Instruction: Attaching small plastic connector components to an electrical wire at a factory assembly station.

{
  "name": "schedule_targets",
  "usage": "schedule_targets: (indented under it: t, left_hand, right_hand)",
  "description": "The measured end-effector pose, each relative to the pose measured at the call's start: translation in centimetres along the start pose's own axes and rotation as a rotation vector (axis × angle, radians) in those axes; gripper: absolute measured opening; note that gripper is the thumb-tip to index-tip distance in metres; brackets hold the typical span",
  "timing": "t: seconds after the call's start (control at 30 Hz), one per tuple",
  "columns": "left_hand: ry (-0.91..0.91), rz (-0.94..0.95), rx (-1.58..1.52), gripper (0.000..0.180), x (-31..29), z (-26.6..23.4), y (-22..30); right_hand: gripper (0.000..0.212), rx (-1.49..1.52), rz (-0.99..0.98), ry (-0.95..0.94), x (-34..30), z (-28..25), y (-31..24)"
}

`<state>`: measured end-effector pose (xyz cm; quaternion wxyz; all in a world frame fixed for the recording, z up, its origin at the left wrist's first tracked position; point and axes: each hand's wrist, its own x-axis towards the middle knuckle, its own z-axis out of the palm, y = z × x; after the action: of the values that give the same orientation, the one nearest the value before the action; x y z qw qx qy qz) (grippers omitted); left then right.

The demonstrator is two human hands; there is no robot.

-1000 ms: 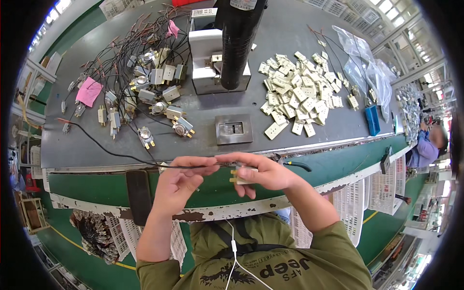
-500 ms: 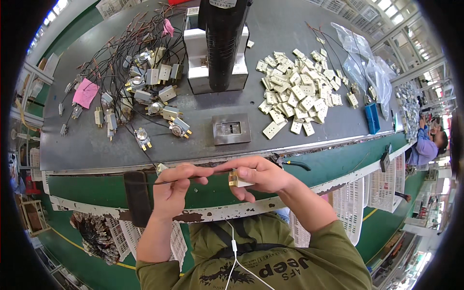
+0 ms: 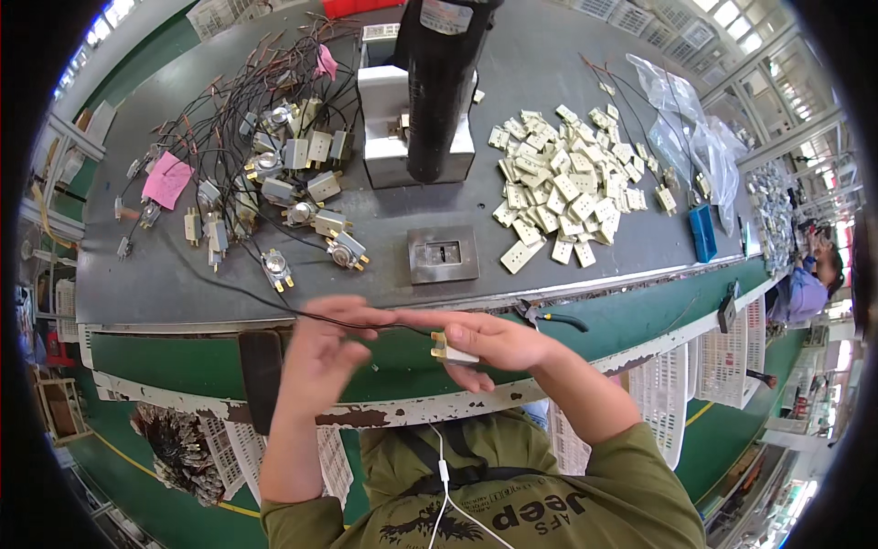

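My right hand (image 3: 494, 342) grips a small pale block with brass prongs (image 3: 454, 351) between thumb and fingers, the prongs facing left. A black wire (image 3: 274, 305) runs from near the block past my left hand and back onto the table. My left hand (image 3: 331, 343) is blurred, its thumb apart from the fingers, which lie along the wire close to my right fingertips. Just beyond my hands sits a square metal fixture (image 3: 443, 255) with a slotted recess. Similar wired blocks with brass prongs (image 3: 276, 269) lie piled at the left.
Behind the fixture stands a white-and-black press-like machine (image 3: 416, 156). To its right is a heap of cream rectangular pieces (image 3: 567, 188). Pliers (image 3: 553, 317) rest on the green ledge. A blue bin (image 3: 702, 233) and clear plastic bags (image 3: 700, 137) are farther right. Another person (image 3: 805, 291) sits at far right.
My left hand has loosened from a pinch near the wire, thumb and fingers spreading. The wire now drapes differently, sweeping back onto the table. My right hand still holds the block.
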<state>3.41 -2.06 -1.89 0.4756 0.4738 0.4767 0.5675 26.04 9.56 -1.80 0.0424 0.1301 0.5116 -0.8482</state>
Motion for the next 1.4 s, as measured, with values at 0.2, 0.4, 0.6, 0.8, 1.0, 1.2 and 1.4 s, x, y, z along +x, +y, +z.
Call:
schedule_targets:
  t: [0.2, 0.4, 0.6, 0.8, 1.0, 1.2, 1.4]
  left_hand:
    - [-0.050, -0.114, 0.097, 0.053, -2.8, 3.6, -1.8]
    - [0.001, -0.148, 0.183, 0.046, -1.0, 2.0, 0.7]
    - [-0.086, -0.086, 0.444, 0.046, 0.3, 1.5, 2.7]
    - [-0.058, -0.044, 0.410, 0.045, 0.2, 1.7, 2.5]
    - [-0.019, 0.158, 0.577, 0.044, 0.1, 1.9, 1.8]
    - [-0.057, 0.146, 0.533, 0.043, 0.4, 2.2, 1.4]
    - [0.067, 0.056, 0.326, 0.044, -0.7, 0.6, 1.2]
  right_hand:
    - [0.066, 0.086, 0.010, 0.165, 0.6, 3.1, -0.4]
    - [0.052, -0.725, -0.440, 0.537, 0.6, 3.1, -0.8]
    - [0.044, -0.758, -0.403, 0.589, 1.7, 3.2, -1.9]
    - [0.040, -0.774, -0.435, 0.595, 1.9, 3.3, -1.5]
    - [0.040, -0.856, -0.503, 0.674, 1.6, 3.7, -0.7]
    - [0.041, -0.870, -0.513, 0.695, 1.1, 3.8, -0.7]
    - [0.040, -0.862, -0.533, 0.784, -1.8, 2.9, -2.9]
